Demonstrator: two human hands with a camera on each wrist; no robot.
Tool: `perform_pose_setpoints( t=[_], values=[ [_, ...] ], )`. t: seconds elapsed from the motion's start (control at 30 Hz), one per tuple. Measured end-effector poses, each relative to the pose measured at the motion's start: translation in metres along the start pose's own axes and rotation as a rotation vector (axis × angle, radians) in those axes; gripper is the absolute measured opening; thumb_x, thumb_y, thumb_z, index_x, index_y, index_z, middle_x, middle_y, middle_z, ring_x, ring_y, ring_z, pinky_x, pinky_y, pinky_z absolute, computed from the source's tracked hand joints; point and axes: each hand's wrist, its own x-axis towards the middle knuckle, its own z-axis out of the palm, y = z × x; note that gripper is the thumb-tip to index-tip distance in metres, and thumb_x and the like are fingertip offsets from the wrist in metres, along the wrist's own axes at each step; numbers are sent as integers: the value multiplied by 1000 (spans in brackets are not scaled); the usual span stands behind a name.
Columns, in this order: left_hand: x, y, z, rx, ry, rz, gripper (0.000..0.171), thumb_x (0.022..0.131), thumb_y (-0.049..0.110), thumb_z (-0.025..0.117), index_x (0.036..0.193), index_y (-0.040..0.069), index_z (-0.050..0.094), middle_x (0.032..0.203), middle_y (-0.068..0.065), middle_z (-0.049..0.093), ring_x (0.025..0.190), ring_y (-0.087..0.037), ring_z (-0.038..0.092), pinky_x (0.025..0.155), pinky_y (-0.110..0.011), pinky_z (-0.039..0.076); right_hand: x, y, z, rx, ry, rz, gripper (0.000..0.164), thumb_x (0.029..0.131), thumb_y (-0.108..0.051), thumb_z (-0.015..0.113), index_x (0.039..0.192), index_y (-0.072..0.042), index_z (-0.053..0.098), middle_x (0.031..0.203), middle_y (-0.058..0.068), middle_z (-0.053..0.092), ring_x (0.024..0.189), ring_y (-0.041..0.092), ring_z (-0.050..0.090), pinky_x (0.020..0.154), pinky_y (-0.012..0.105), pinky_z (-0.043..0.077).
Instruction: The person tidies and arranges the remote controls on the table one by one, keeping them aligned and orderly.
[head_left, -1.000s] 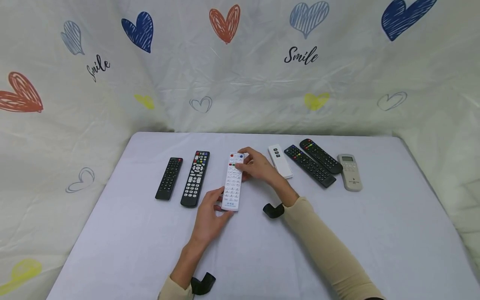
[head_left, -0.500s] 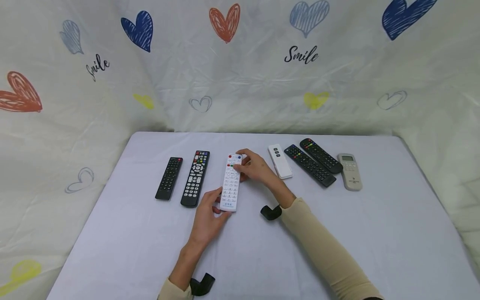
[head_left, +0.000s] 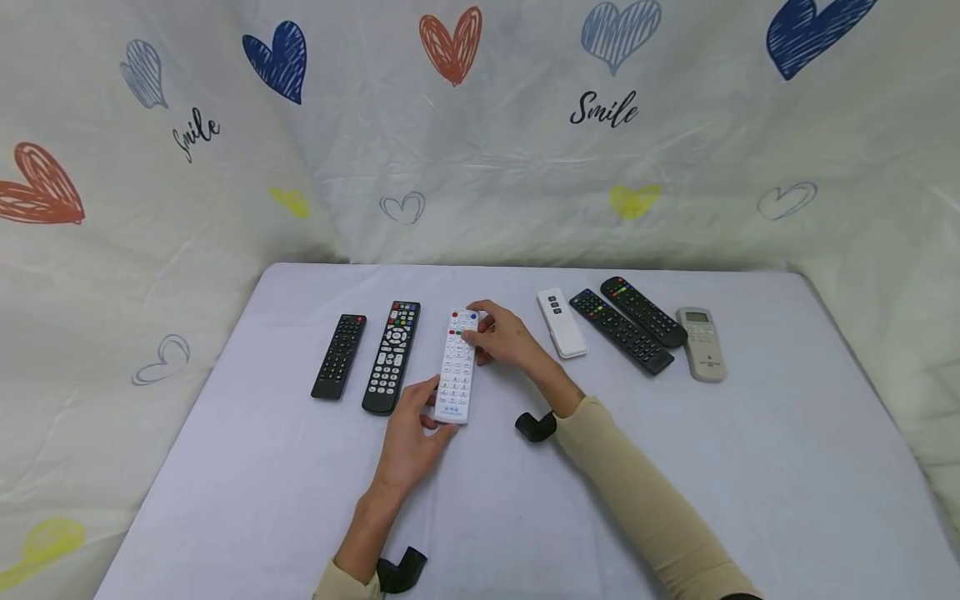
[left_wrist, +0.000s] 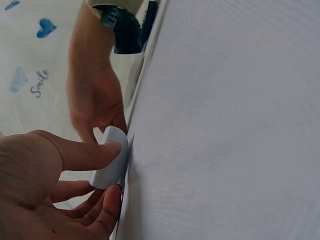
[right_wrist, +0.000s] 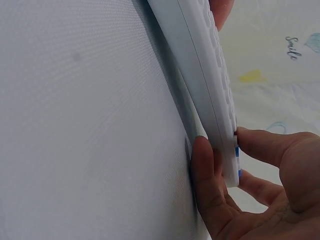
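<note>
White remote (head_left: 454, 375); between both hands (head_left: 409, 435) (head_left: 506, 335)

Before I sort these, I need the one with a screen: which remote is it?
The beige remote, farthest right of the seven; only it shows a display window.

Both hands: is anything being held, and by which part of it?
The white many-buttoned remote, held at both ends: the left hand grips its near end, the right hand its far end, thumb on the button face.
</note>
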Motion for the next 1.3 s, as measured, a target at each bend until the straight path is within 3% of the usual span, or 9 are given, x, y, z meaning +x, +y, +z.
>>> perform_pose_setpoints(
  t=[0.47,0.77,1.0,1.3],
  values=[
    [1,3,-1,7,-2,-2,79,83,-3,83,153,2,48,146,-14,54,112,-20,57,82,-22,55,4,0,4,-66,5,-11,56,100,-20,70,152,-11,50,105,13,60,67,15,64,60,24,56],
    [0,2,-1,36,-34,-39,76,86,-2,80,154,3,47,148,-15,51,98,-17,56,80,-22,51,6,2,3,-100,-31,-14,59,100,-19,70,154,-10,48,102,11,60,67,14,62,60,23,52],
    [2,4,-1,19,-29,-54,83,84,9,86,155,3,43,139,-16,54,99,-17,56,80,-20,51,5,4,3,-86,-19,-3,60,100,-19,70,154,-11,47,104,11,59,68,15,61,61,23,53],
    [1,7,0,29,3,-63,78,85,16,87,152,5,48,144,-13,53,99,-17,56,79,-23,51,0,4,3,-84,-17,-6,61,100,-20,71,155,-12,46,105,12,61,69,16,62,63,24,54]
  ],
)
